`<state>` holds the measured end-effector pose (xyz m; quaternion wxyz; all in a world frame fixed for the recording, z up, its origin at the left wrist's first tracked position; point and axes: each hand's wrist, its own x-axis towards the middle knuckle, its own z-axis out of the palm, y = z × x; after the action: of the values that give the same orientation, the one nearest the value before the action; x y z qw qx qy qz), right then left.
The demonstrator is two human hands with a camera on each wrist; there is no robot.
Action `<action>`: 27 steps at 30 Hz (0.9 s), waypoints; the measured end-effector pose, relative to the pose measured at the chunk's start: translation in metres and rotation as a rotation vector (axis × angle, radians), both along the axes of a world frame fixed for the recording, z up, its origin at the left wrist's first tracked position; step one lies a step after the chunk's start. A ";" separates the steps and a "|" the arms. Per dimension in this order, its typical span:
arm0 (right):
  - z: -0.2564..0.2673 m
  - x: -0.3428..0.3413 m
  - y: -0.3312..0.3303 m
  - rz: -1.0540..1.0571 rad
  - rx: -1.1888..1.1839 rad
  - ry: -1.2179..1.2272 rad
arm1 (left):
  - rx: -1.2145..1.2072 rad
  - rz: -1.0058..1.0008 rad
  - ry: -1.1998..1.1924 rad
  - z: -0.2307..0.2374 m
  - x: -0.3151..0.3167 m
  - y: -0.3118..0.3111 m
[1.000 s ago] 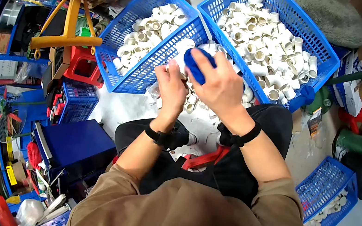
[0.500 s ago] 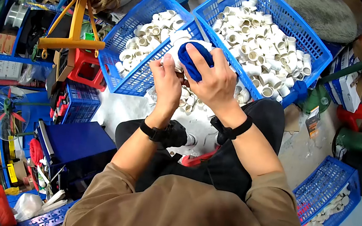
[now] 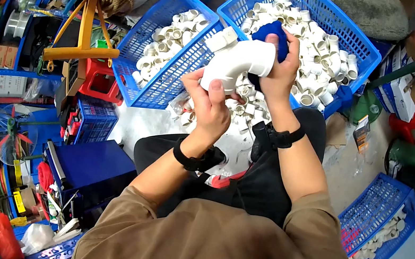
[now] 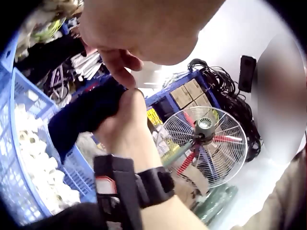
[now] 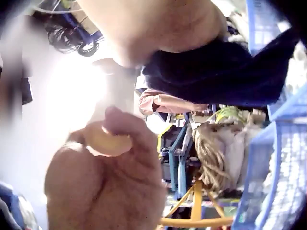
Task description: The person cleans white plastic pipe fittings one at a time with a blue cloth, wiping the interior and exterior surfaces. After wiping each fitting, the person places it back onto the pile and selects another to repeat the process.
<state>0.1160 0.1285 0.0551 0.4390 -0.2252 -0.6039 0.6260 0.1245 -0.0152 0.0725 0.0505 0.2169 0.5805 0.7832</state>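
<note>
On the floor, a larger blue basket is set with its left corner near a smaller blue basket. The white elbow pipe is held up before the larger basket's near edge, its lower end pinched by the left hand. By the right hand, a blue cloth is gripped near the pipe's other end. Small white fittings are heaped in both baskets and strewn by their near edges.
</note>
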 end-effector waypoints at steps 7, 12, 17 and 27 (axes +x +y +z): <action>0.016 0.014 -0.014 0.462 -0.333 0.418 | 0.098 -0.069 -0.722 0.047 -0.018 0.014; 0.018 0.009 -0.030 0.287 0.114 0.143 | 0.154 -0.002 -0.637 0.040 -0.033 0.008; 0.011 0.011 -0.055 0.299 0.148 0.036 | -0.146 0.290 -0.287 0.014 -0.041 0.005; 0.011 0.007 -0.043 -0.011 0.690 0.005 | -0.070 0.294 -0.080 -0.005 -0.025 -0.006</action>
<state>0.1234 0.0859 0.0661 0.4943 -0.0649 -0.7777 0.3830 0.0993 -0.0208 0.0671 -0.0343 0.0964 0.6307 0.7693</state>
